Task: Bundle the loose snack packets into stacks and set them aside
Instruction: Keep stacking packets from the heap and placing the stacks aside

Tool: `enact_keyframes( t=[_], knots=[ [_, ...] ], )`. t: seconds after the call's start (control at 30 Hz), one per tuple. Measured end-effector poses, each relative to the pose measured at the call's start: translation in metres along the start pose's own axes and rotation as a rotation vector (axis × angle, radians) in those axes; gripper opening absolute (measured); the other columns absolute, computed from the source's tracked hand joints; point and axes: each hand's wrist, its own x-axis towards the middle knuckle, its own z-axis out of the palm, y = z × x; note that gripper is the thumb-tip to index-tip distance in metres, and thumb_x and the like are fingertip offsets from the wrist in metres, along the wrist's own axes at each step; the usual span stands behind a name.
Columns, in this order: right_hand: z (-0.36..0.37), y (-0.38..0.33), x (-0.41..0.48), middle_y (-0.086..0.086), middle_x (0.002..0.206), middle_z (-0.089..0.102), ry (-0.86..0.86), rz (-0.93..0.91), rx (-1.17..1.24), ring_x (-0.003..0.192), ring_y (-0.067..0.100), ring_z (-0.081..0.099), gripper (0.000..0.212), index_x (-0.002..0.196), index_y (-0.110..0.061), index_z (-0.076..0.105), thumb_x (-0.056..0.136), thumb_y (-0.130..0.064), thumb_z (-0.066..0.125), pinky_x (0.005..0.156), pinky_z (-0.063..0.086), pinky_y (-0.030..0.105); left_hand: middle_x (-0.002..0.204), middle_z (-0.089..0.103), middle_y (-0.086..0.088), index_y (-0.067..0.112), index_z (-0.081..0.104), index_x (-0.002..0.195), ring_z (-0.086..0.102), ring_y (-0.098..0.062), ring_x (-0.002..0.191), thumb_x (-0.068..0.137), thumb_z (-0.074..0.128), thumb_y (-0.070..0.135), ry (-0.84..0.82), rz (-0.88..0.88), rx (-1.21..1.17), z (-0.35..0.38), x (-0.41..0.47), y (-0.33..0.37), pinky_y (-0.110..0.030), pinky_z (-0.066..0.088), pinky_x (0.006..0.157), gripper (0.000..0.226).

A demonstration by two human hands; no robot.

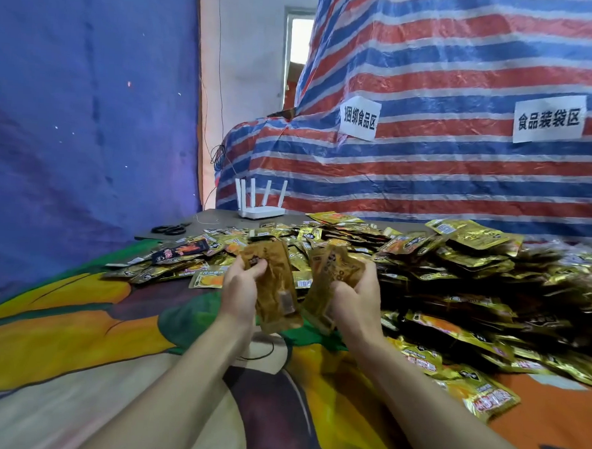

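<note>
My left hand (pixel 241 290) grips a small stack of gold snack packets (pixel 274 285), held upright above the cloth. Close beside it, my right hand (pixel 356 296) grips another bunch of gold packets (pixel 333 271), blurred by motion. The two bunches nearly touch in the middle. A large heap of loose gold packets (pixel 473 278) fills the table to the right and behind my hands. Flatter packets (pixel 183 263) spread out to the left.
A colourful printed cloth (pixel 76 333) covers the near table. Black scissors (pixel 171 229) and a white router (pixel 261 210) sit at the far edge. A striped tarpaulin (pixel 428 162) with paper signs rises behind, and a blue sheet (pixel 88 110) hangs left.
</note>
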Motion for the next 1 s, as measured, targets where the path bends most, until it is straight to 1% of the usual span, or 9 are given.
enact_keyframes(
  t=[0.07,0.1,0.17,0.23,0.37,0.53,0.63,0.83,1.0],
  knots=[
    [0.004,-0.002,-0.004,0.009,0.105,0.064,-0.058,-0.016,-0.006,0.102,0.027,0.063,0.031,0.115,-0.016,0.055,0.089,-0.001,0.048,0.084,0.058,0.048,0.132,0.063,-0.014,0.006,0.044,0.143,0.062,-0.032,0.120,0.102,0.052,0.016,-0.075,-0.023,0.037,0.010,-0.006,-0.003,-0.057,0.051,0.099,0.043],
    [0.007,-0.002,-0.006,0.010,0.104,0.066,-0.082,-0.026,0.010,0.100,0.028,0.065,0.028,0.111,-0.015,0.059,0.090,-0.001,0.046,0.082,0.059,0.048,0.132,0.062,-0.017,0.005,0.045,0.139,0.061,-0.034,0.120,0.103,0.051,0.016,-0.102,-0.004,0.069,0.014,-0.009,-0.005,-0.059,0.051,0.099,0.038],
    [0.013,-0.003,-0.009,0.005,0.094,0.072,-0.134,-0.039,0.090,0.090,0.020,0.070,0.026,0.102,-0.015,0.066,0.095,-0.003,0.044,0.069,0.061,0.039,0.119,0.065,-0.020,0.009,0.052,0.121,0.065,-0.033,0.107,0.104,0.050,0.013,-0.135,0.070,0.142,0.020,-0.010,-0.011,-0.055,0.056,0.090,0.017],
    [0.020,-0.004,-0.013,-0.008,0.082,0.073,-0.164,-0.021,0.192,0.078,0.008,0.071,0.027,0.099,-0.017,0.067,0.102,-0.013,0.041,0.059,0.058,0.028,0.112,0.064,-0.019,0.018,0.048,0.118,0.066,-0.031,0.097,0.104,0.049,0.010,-0.157,0.129,0.159,0.024,-0.015,-0.013,-0.047,0.059,0.081,0.016],
    [0.028,0.000,-0.016,0.000,0.100,0.069,-0.146,-0.073,0.120,0.095,0.013,0.065,0.040,0.102,-0.022,0.064,0.101,-0.049,0.035,0.086,0.053,0.037,0.116,0.061,-0.015,0.022,0.038,0.135,0.064,-0.021,0.095,0.095,0.051,-0.008,-0.254,0.136,0.181,0.024,-0.018,-0.016,-0.020,0.055,0.067,0.052],
    [0.026,0.008,-0.012,-0.002,0.094,0.068,-0.066,-0.119,0.109,0.085,0.002,0.066,0.028,0.096,-0.022,0.063,0.108,-0.032,0.040,0.077,0.054,0.024,0.125,0.061,-0.014,0.021,0.052,0.118,0.063,-0.025,0.111,0.091,0.064,0.005,-0.325,0.142,0.356,0.019,-0.018,-0.023,-0.042,0.053,0.097,0.034],
    [0.021,0.008,-0.008,-0.005,0.089,0.063,-0.019,-0.105,0.160,0.074,-0.011,0.063,0.028,0.093,-0.024,0.061,0.109,-0.029,0.039,0.061,0.047,0.007,0.102,0.075,-0.002,0.023,0.062,0.109,0.071,-0.016,0.095,0.070,0.077,0.021,-0.383,0.204,0.333,0.016,-0.018,-0.024,-0.032,0.058,0.080,0.041],
    [0.024,0.007,-0.007,0.016,0.097,0.075,-0.083,0.085,0.268,0.094,0.030,0.072,0.047,0.100,-0.008,0.074,0.107,-0.041,0.041,0.084,0.060,0.040,0.082,0.076,-0.001,0.016,0.073,0.091,0.072,-0.015,0.077,0.062,0.076,0.005,-0.543,0.171,0.268,0.010,-0.020,-0.026,-0.025,0.055,0.067,0.031],
    [0.022,0.002,-0.008,0.018,0.110,0.071,-0.111,0.088,0.255,0.108,0.033,0.067,0.046,0.107,-0.008,0.069,0.107,-0.043,0.040,0.100,0.052,0.049,0.072,0.072,-0.001,0.017,0.073,0.077,0.067,-0.021,0.069,0.060,0.067,0.008,-0.460,0.116,0.259,0.013,-0.023,-0.024,-0.032,0.055,0.064,0.021]
  ],
)
